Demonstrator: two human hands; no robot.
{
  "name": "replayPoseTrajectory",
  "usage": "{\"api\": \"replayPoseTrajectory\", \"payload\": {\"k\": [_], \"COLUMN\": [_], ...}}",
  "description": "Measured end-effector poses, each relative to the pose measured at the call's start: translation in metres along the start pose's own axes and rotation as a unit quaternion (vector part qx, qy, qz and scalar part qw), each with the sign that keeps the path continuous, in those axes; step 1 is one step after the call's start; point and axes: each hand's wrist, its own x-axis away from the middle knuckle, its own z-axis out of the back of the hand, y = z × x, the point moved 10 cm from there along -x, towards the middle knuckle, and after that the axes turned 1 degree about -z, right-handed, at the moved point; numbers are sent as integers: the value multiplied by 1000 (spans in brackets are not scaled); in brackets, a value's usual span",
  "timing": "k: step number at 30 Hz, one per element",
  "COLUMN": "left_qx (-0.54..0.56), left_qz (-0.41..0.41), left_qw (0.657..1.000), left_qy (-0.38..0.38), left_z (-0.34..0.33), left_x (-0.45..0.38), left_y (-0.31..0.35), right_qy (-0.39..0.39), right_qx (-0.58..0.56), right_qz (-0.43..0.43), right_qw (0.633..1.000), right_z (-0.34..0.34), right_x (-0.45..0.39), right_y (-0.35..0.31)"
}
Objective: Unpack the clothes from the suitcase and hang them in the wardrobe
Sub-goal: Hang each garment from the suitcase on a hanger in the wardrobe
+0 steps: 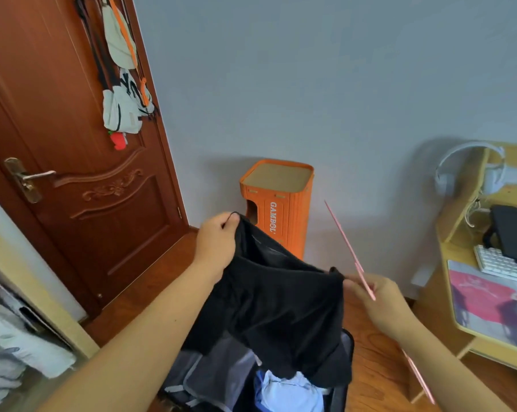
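The person stands over an open dark fabric suitcase (pixel 209 379) at six o'clock, holding up a black cloth garment (pixel 281 310) above it. The left hand (pixel 217 242) pinches one upper corner of the garment between thumb and curled fingers, lifted toward eleven o'clock of the cloth. The right hand (pixel 385 304), out at three o'clock, grips the other upper edge together with a thin pink plastic hanger (pixel 349 251), whose long bar slants up toward one o'clock and whose other end pokes out below the wrist. The garment sags between the two hands and its lower part drapes down onto the suitcase, beside a pale blue folded garment (pixel 290 394) lying inside. Beyond, at twelve o'clock, an orange plastic stool with a tan top (pixel 278 200) stands against the grey wall. A reddish-brown carved wooden door (pixel 73 203) fills ten o'clock, with pale bags (pixel 123 96) hanging on it. At three o'clock a light wooden desk (pixel 447 257) carries a white keyboard (pixel 501 264), with white headphones (pixel 471 168) hung above. Light clothes (pixel 19 346) hang at eight o'clock.
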Motion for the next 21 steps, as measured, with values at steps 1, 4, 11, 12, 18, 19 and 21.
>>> {"api": "replayPoseTrajectory", "payload": {"k": [1,4,11,12,18,19,21], "left_qx": [-53,-298,-521,-527,-501,-485,-455], "left_qz": [-43,-208,-302,-294,-321,-332,-350], "left_qw": [997,926,779,781,784,791,801], "left_qy": [-28,-105,-175,-164,-176,-171,-168], "left_z": [-10,-37,-56,-51,-52,-51,-50], "left_x": [2,8,12,9,23,25,29], "left_y": [14,43,43,43,68,77,93], "right_qy": [6,6,-160,-163,-146,-157,-182], "right_qx": [-4,-43,-86,-48,-25,-23,-8], "right_qz": [-23,-71,-5,14,36,41,49], "right_qw": [1000,997,983,985,988,986,982], "right_z": [7,31,34,31,-5,-15,-37], "right_x": [2,3,29,30,12,10,5], "right_y": [6,13,-51,-61,-100,-107,-118]}}
